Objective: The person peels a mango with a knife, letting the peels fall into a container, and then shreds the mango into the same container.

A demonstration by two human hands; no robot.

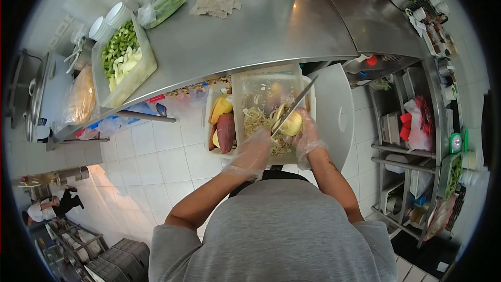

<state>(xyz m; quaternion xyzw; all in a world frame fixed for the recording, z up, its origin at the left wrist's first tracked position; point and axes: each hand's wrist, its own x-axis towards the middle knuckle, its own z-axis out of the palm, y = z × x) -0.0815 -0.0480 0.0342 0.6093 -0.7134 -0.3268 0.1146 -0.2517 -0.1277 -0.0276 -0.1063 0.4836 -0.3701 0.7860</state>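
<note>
My left hand [252,151], in a clear plastic glove, is closed around the handle end of a long knife [301,100]. The blade slants up to the right, across a peeled pale-yellow banana blossom [292,124]. That blossom is gripped in my right hand [308,138], also gloved. Beneath both hands is a translucent plastic tub [237,86] holding thin pale shreds [254,118]. A yellow and purple piece in the tub is blurred. To the left, a white tub [207,138] contains purple-red and yellow banana blossoms [225,131].
A steel counter [271,26] spans the front, bearing a tub of chopped green vegetables [122,57], a bagged green vegetable [164,9] and a cloth [215,3]. At right are a large pale round container [342,120] and metal shelving [404,155]. Another person [49,208] is far left.
</note>
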